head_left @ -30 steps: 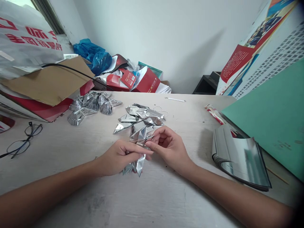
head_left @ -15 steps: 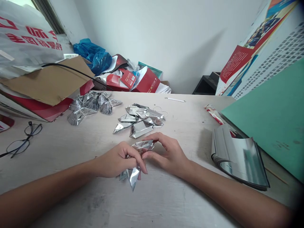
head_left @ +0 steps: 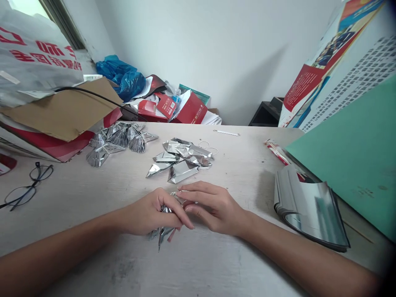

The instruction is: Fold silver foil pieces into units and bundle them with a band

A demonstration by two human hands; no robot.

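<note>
Closed around a folded silver-foil piece (head_left: 164,231), the left hand (head_left: 151,212) appears slightly below the centre of the frame, its index finger reaching over the thumb and pointing toward the lower right. Foil shows between these digits and projects beneath them as narrow points. The right hand (head_left: 216,208) meets it from the right, half open, its fingers loosely curved and their tips at the foil's upper edge; whether they pinch it cannot be told, the contact being partly hidden.

Step in hand, as judged from the pose: two-handed adjustment of the foil, the left hand steadying while the right works the edge. Continuing would seem to call for light fingertip pressure, with the left grip kept firm, since thin foil probably creases easily.

Pose: both forearms enter from the lower corners and converge just above the tabletop (head_left: 198,268), backs of the hands uppermost, wrists nearly straight. Just beyond the hands, at the centre of the frame, lies a pile of folded foil strips (head_left: 184,171); fan-shaped foil pieces (head_left: 105,152) lie at upper left, and a stack of reflective sheets (head_left: 312,202) at right.
</note>
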